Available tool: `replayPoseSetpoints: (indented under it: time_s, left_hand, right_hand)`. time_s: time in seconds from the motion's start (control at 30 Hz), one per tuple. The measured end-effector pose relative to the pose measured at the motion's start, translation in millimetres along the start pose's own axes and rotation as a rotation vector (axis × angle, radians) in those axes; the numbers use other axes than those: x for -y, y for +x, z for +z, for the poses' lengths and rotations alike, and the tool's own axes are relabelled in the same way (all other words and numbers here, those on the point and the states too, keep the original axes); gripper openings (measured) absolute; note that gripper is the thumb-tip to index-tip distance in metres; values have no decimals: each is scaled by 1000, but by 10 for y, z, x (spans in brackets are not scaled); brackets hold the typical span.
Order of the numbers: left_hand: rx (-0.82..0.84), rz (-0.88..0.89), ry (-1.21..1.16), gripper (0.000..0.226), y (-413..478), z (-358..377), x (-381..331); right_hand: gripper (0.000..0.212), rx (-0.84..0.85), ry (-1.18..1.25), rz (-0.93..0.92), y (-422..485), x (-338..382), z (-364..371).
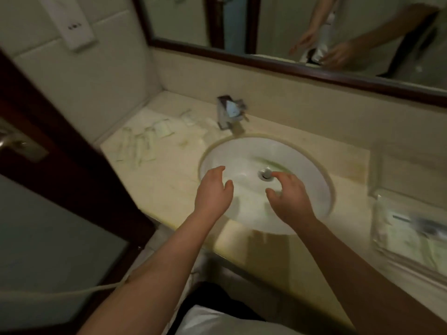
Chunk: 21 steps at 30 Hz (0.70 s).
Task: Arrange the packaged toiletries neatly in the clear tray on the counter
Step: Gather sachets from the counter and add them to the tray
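Several packaged toiletries (145,143) in pale wrappers lie scattered on the beige counter left of the sink. A clear tray (396,252) with some packets in it sits at the counter's right edge, blurred. My left hand (212,192) hovers over the sink's left rim, fingers apart and empty. Over the basin near the drain, my right hand (287,197) is also spread and holds nothing. Both hands are apart from the packets and the tray.
A white round sink (244,151) fills the counter's middle, with a chrome faucet (229,112) behind it. A framed mirror (266,25) runs along the back wall. A dark wooden door (48,146) with a handle stands at the left.
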<state>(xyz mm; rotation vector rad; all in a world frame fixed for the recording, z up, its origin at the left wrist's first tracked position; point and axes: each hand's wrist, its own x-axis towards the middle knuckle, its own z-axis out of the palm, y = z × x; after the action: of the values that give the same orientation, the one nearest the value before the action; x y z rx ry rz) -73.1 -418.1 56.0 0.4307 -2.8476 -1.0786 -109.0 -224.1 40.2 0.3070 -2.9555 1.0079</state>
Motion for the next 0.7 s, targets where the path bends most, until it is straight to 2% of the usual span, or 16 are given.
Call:
replayPoseSetpoints:
  time_s: [0.27,0.37,0.6,0.7]
  left_hand:
    - [-48,-84,5,41,1307,-902,1297]
    - [-18,-106,28,37,1795,-1203,1661]
    - [86,17,162,36,2729,-1343,2033]
    - [155,45,296,46,2960,-1243,2100]
  right_hand:
    - [46,137,-7,4,1175,1094,1117]
    - [50,196,-37,12,1551,1465,1417]
    - [51,259,-127,82,2272,1861,1791]
    - [48,263,-108,122,2534,1911,1902]
